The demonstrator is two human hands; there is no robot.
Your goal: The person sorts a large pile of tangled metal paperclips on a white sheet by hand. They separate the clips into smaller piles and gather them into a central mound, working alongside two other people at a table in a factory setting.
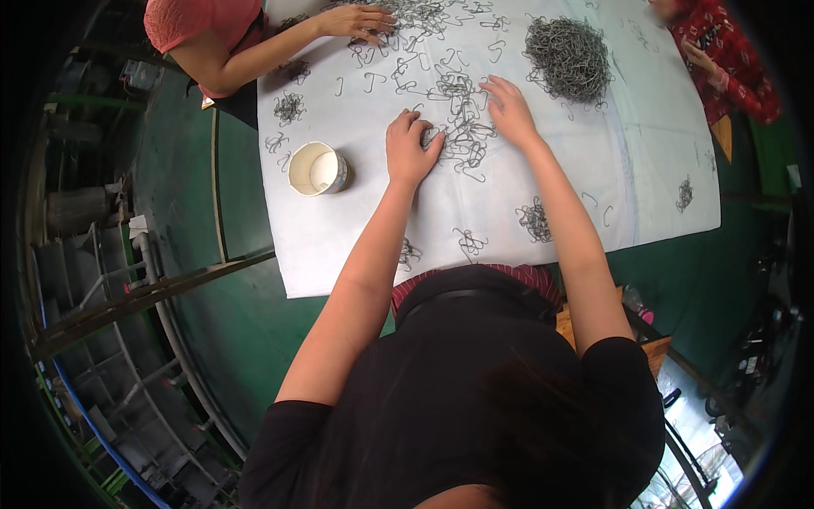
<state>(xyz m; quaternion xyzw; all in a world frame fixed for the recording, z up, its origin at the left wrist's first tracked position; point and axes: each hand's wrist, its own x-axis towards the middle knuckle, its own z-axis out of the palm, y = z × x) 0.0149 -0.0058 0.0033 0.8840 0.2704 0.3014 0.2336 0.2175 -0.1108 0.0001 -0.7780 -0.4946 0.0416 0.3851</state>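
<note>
Loose grey wire hooks (465, 140), bent like an S, are strewn over the white-covered table (339, 242) between my two hands. My left hand (411, 151) rests at the left side of this scatter, thumb apart and fingers a little bent, with no hook visible in its grasp. On the opposite side lies my right hand (511, 114), its fingers stretched forward over the cloth beside the hooks. It holds nothing that I can see. Beyond it, to the right, rises a big dense heap of hooks (566, 59).
A pale round tub (295, 174) stands left of my left hand. Small hook clusters lie near the front edge (534, 220), at the left (289, 108) and far right (685, 194). A co-worker's hand (360, 21) reaches over hooks at upper left; another person in red (729, 64) is at upper right.
</note>
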